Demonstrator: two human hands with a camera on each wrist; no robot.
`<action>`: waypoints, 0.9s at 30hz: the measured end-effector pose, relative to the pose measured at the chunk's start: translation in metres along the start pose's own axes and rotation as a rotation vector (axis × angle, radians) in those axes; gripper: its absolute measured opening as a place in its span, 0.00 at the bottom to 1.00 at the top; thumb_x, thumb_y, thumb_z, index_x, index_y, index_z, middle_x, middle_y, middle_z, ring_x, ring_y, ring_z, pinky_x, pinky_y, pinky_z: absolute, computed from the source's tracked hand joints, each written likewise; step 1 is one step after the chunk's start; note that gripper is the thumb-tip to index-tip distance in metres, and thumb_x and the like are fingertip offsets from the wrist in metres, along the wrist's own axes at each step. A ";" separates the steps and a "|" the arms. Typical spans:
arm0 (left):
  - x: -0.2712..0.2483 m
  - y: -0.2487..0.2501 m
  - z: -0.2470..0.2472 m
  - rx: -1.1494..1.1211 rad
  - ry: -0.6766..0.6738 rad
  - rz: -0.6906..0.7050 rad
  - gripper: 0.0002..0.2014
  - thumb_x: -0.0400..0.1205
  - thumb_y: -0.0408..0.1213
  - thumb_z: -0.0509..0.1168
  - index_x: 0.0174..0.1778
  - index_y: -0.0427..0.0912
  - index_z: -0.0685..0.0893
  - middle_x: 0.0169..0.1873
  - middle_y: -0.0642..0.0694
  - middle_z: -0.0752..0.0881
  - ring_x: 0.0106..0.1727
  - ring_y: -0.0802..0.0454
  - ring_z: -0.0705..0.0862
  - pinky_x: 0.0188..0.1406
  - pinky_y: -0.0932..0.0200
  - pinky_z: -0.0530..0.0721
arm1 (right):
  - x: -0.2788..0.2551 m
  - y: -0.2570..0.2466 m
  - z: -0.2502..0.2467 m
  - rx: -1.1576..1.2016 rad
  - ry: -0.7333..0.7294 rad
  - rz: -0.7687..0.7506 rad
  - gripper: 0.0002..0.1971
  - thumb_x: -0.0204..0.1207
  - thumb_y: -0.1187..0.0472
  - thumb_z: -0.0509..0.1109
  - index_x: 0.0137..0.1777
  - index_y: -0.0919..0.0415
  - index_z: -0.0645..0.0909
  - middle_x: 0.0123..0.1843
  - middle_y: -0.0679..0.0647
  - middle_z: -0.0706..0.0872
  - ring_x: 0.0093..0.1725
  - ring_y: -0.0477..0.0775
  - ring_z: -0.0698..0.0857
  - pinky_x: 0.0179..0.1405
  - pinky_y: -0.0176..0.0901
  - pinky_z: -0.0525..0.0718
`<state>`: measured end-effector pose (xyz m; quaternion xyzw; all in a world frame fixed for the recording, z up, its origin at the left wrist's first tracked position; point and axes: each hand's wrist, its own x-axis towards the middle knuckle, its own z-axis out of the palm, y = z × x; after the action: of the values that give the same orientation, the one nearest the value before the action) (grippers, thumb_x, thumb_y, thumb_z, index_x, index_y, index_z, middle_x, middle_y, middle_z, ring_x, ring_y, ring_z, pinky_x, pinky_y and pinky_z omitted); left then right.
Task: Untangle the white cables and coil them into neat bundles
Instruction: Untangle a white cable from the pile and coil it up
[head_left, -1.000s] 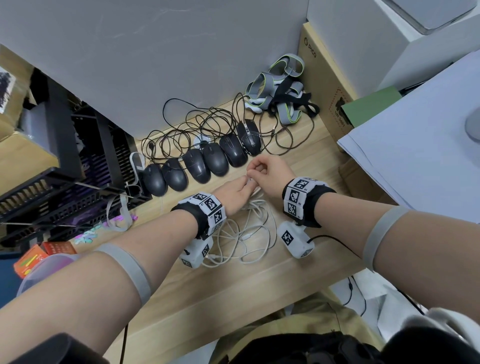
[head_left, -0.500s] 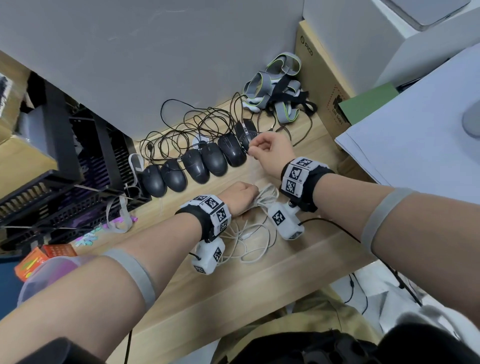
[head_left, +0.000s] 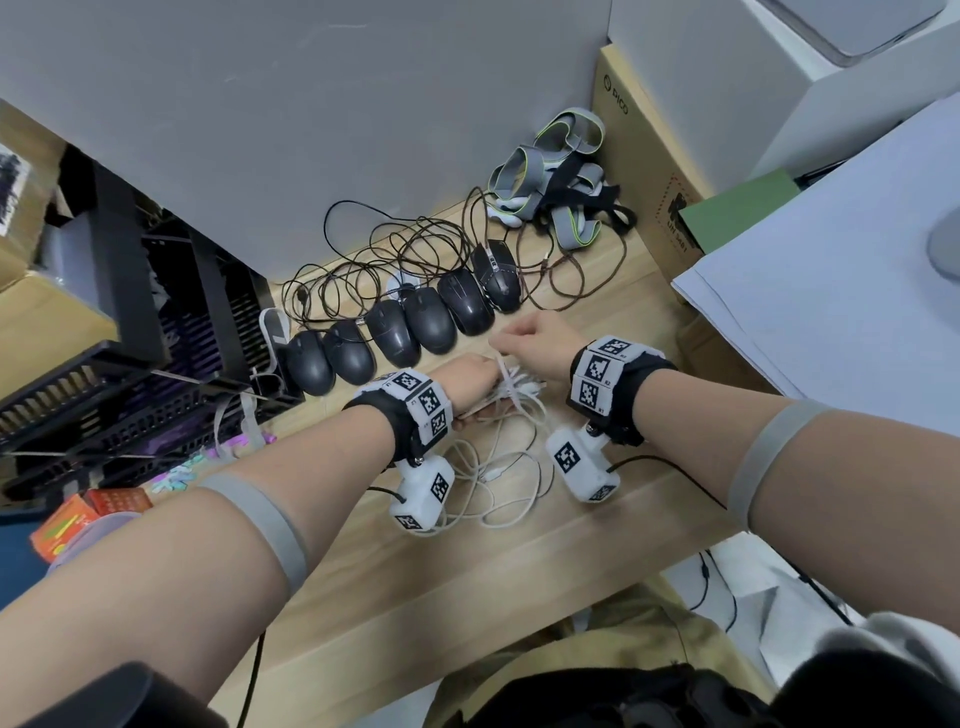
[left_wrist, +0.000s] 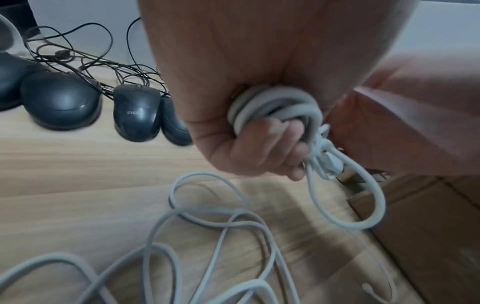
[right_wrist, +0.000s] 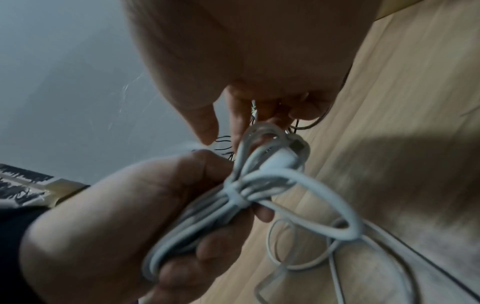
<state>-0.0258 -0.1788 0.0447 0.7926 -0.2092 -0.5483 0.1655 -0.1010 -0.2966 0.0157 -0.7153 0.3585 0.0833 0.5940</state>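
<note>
My left hand (head_left: 475, 382) grips a coiled bundle of white cable (left_wrist: 275, 107), fingers curled round it (right_wrist: 197, 218). A turn of cable is wrapped across the bundle's neck (right_wrist: 235, 195), and a white plug (right_wrist: 281, 158) sticks out beside it. My right hand (head_left: 535, 340) is just above and to the right, pinching a thin white cable end (right_wrist: 254, 109) between its fingertips. Loose white cable loops (head_left: 493, 483) lie tangled on the wooden desk (head_left: 405, 582) below both wrists (left_wrist: 207, 236).
A row of several black mice (head_left: 405, 327) with tangled black cords (head_left: 395, 260) lies just beyond the hands. Grey straps (head_left: 561, 176) and a cardboard box (head_left: 639, 171) are at the back right, white paper sheets (head_left: 831, 291) right, black trays (head_left: 104, 364) left.
My right hand, which had pulled away toward the mice half a second ago, has come back down beside the left hand's bundle. The left hand has kept its grip.
</note>
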 end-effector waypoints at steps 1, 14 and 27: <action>0.001 0.000 -0.001 -0.026 -0.018 0.001 0.24 0.90 0.38 0.48 0.30 0.36 0.78 0.12 0.47 0.76 0.09 0.53 0.70 0.13 0.68 0.69 | -0.002 -0.001 0.001 -0.027 -0.032 -0.028 0.10 0.76 0.53 0.72 0.50 0.57 0.90 0.49 0.49 0.90 0.50 0.47 0.86 0.58 0.45 0.82; 0.012 -0.021 -0.011 -0.391 -0.232 -0.071 0.20 0.88 0.41 0.53 0.38 0.33 0.81 0.21 0.43 0.78 0.12 0.54 0.73 0.09 0.69 0.68 | -0.010 0.001 -0.006 -0.219 -0.123 -0.312 0.05 0.73 0.57 0.74 0.41 0.44 0.87 0.46 0.46 0.90 0.50 0.49 0.87 0.58 0.49 0.85; 0.014 -0.020 0.022 -0.152 -0.120 -0.180 0.22 0.88 0.49 0.51 0.39 0.41 0.83 0.19 0.45 0.73 0.14 0.51 0.69 0.15 0.69 0.69 | -0.014 0.020 0.017 -0.200 0.118 -0.113 0.09 0.77 0.51 0.68 0.35 0.45 0.80 0.36 0.47 0.88 0.41 0.52 0.85 0.51 0.52 0.85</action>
<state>-0.0390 -0.1690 0.0161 0.7591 -0.1045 -0.6216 0.1624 -0.1187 -0.2763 0.0029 -0.7937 0.3418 0.0428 0.5014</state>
